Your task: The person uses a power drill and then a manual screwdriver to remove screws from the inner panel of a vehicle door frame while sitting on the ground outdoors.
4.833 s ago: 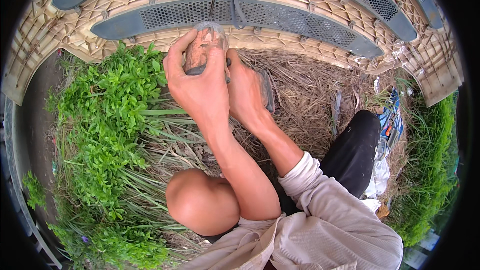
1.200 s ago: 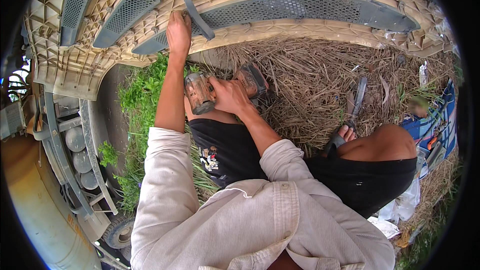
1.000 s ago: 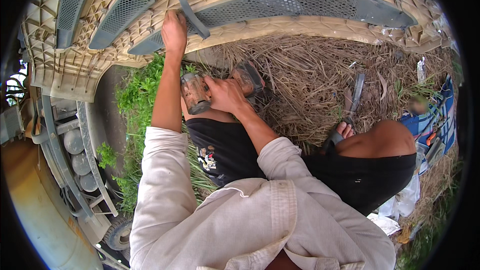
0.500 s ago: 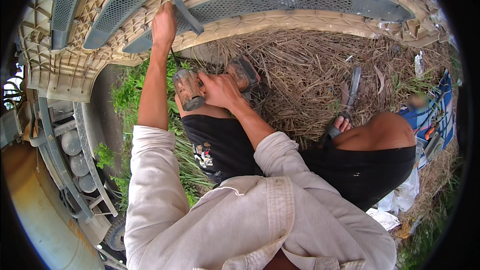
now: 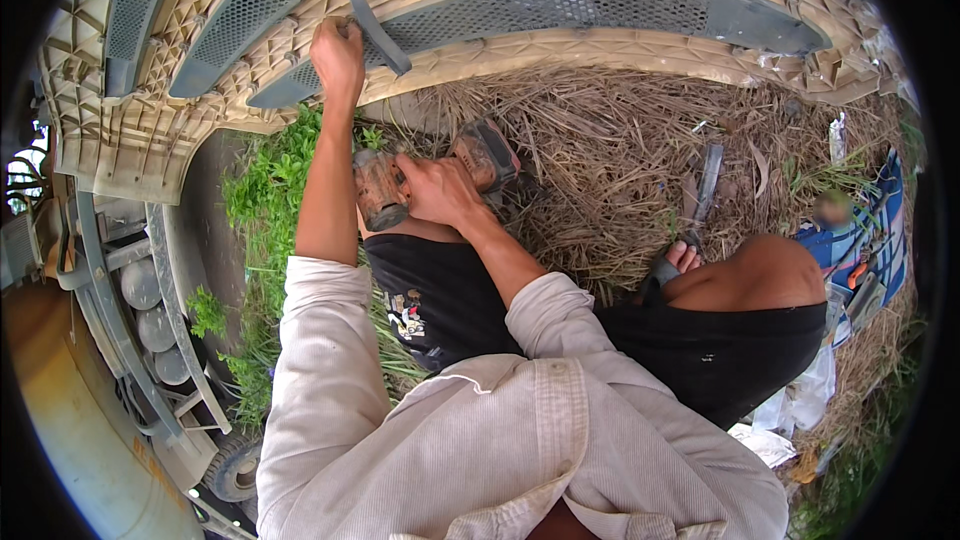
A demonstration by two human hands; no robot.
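Note:
My right hand [image 5: 440, 188] is wrapped round the grip of a worn orange-and-black cordless impact driver [image 5: 381, 190], held above my bent left knee. The driver's nose points away from me, toward the panel. Farther out, my left hand [image 5: 338, 62] is closed, its fingers curled at the panel's near edge. Something small and dark shows at its fingertips, too small to name. Just right of that hand a grey curved strip [image 5: 375, 25] sticks out from the big beige ribbed panel [image 5: 625, 40]. Long dark mesh grilles [image 5: 560, 2] are set into the panel.
Dry straw [image 5: 600, 140] covers the ground ahead, with green weeds [image 5: 270, 180] at the left. A blue checked cloth bag [image 5: 880, 220] with tools lies at the far right. A truck frame with round tanks [image 5: 150, 325] stands at the left.
My left hand has drawn back slightly toward me and turned, its fingers now curled. The driver has tilted a little, and its bit, seen before, is no longer plain to see.

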